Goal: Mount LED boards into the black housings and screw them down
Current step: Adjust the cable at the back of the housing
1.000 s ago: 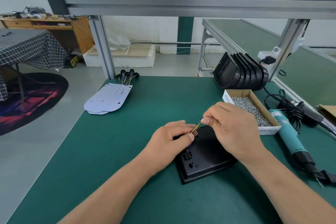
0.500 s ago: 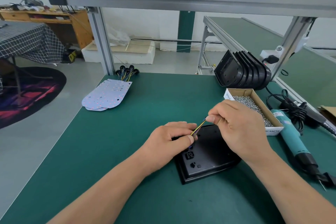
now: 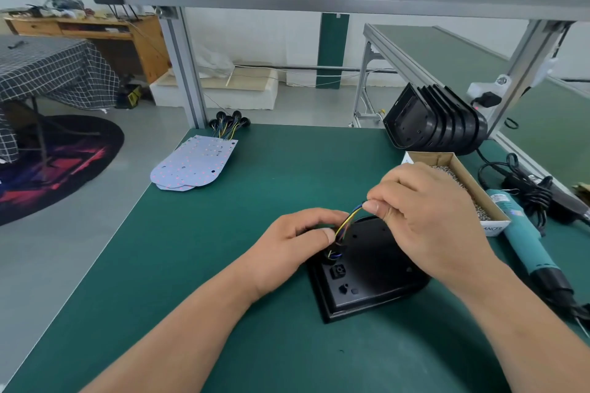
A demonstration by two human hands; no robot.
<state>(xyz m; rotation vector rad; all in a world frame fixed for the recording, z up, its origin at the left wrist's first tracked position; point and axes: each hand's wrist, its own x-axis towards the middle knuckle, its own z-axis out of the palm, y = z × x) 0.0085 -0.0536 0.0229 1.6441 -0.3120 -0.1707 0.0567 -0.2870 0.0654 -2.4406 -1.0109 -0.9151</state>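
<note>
Pulling wires [image 3: 348, 219] farther from housing [image 3: 370, 284]

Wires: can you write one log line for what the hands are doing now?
right hand pinches wires | left hand holds wires at black housing | LED boards stacked apart, unmounted

Your bench mat [image 3: 207, 265] is dark green; the housing [image 3: 376, 277] before you is matte black, with thin yellow and blue wires [image 3: 348, 221] above it. Far left, the pale bluish-white LED boards [image 3: 194, 166] are dotted red; to the right are a stack of black housings [image 3: 437, 128], a tan box [image 3: 431, 157] of silver-grey screws [image 3: 472, 198] and a teal screwdriver [image 3: 523, 239] with a black nose. Off the bench, a cloth [image 3: 54, 70] has a black-and-white grid check, and a black rug [image 3: 64, 166] shows red and purple streaks.
</note>
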